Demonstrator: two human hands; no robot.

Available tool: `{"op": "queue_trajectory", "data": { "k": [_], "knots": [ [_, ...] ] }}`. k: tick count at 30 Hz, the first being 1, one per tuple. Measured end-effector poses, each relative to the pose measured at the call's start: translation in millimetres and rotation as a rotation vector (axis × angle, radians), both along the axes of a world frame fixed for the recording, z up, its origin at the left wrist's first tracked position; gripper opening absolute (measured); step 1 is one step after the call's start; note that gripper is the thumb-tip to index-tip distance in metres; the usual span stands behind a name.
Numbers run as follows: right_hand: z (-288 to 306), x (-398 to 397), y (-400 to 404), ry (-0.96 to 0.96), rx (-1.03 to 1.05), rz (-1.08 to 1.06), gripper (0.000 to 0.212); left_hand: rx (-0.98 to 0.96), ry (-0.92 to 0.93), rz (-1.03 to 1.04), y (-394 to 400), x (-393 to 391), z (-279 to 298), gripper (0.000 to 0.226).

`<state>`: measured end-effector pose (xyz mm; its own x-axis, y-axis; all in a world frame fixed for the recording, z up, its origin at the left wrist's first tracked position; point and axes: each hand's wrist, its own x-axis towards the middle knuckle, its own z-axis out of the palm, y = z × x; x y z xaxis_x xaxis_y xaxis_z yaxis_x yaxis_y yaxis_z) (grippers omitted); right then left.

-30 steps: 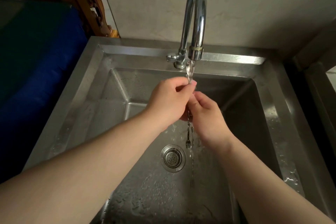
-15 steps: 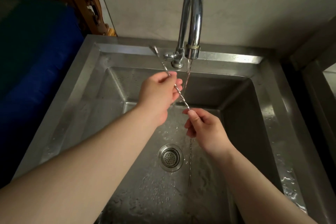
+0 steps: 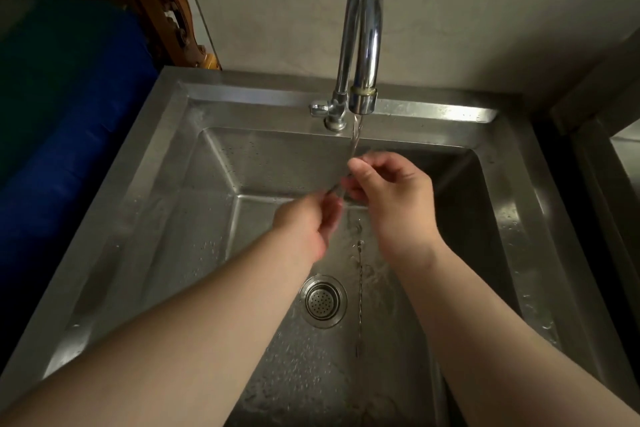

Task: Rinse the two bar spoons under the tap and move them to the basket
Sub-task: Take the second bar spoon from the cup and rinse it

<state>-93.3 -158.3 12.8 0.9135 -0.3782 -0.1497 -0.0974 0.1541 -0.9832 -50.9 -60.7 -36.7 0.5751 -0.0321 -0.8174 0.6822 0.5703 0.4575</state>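
Over the steel sink [image 3: 162, 163], my left hand [image 3: 308, 225] and my right hand [image 3: 391, 198] meet just below the running tap [image 3: 363, 28]. Both pinch a thin bar spoon [image 3: 335, 186], which shows only as a blurred sliver between the fingers, right where the water stream [image 3: 356, 139] lands. A second bar spoon [image 3: 360, 298] with a twisted stem lies on the sink floor, to the right of the drain strainer [image 3: 323, 302]. No basket is in view.
A blue and green surface [image 3: 69, 121] borders the sink on the left, with carved wood [image 3: 166, 7] behind it. A plain wall stands behind the tap. Another steel edge [image 3: 609, 163] runs along the right side.
My left hand dropped lower and nearer to me while my right hand rose under the stream. The held spoon, earlier slanted with one end up left, is now mostly hidden between my fingers.
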Motion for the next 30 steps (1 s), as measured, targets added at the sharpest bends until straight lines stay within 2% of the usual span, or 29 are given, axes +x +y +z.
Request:
{"op": "queue_trajectory", "data": {
  "k": [3, 6, 10, 16, 20, 22, 25, 28, 30],
  "knots": [
    [3, 11, 7, 0.034, -0.142, 0.035, 0.004, 0.063, 0.048, -0.226, -12, -12, -12, 0.009],
    [0, 11, 6, 0.033, -0.235, 0.045, 0.007, 0.128, 0.078, -0.310, -16, -25, -18, 0.020],
    [-3, 5, 2, 0.056, -0.257, 0.047, 0.011, 0.120, 0.089, -0.366, -14, -37, -15, 0.022],
    [-1, 1, 3, 0.057, -0.181, 0.051, 0.008, 0.077, 0.060, -0.297, -15, -33, -20, 0.017],
    [7, -3, 0, 0.013, -0.176, 0.064, 0.010, 0.063, 0.006, -0.372, -16, -44, -31, 0.032],
    [11, -3, -4, -0.016, -0.156, 0.073, 0.011, 0.057, 0.019, -0.320, -16, -45, -34, 0.040],
    [17, -4, -10, -0.059, -0.115, 0.013, 0.013, 0.023, 0.087, -0.134, -13, -40, -39, 0.025],
    [20, -11, -23, -0.068, -0.042, -0.113, 0.011, 0.012, -0.001, -0.032, -7, -35, -39, 0.028],
    [16, -22, -37, -0.070, 0.109, -0.194, 0.014, 0.053, -0.036, 0.031, -1, -29, -36, 0.024]
  ]
}}
